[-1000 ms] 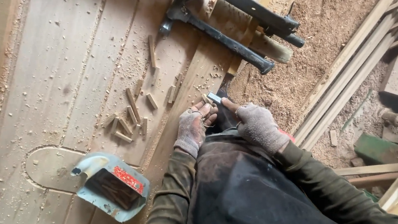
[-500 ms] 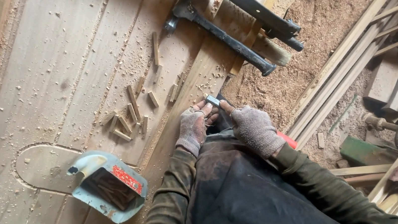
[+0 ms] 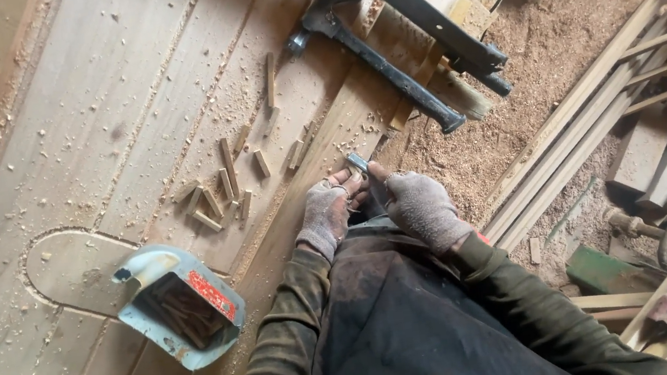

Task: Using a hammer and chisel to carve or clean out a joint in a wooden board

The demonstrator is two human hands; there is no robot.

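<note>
On the plank desk (image 3: 87, 116), short wooden pegs (image 3: 219, 189) lie just left of the gloved hands. The left hand (image 3: 325, 218) and right hand (image 3: 421, 211) meet fingertip to fingertip, both pinched on a small grey block (image 3: 357, 162), probably metal; neither is nearer.

Sawdust-covered floor (image 3: 538, 60) beside broad wooden planks (image 3: 85, 99), stacked timber (image 3: 632, 66).

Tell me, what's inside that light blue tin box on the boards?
The light blue tin lies open on the wooden boards. Inside shows a dark heap, seemingly thin nails or pins; too blurred to be sure. Its bottom is covered by them.
</note>
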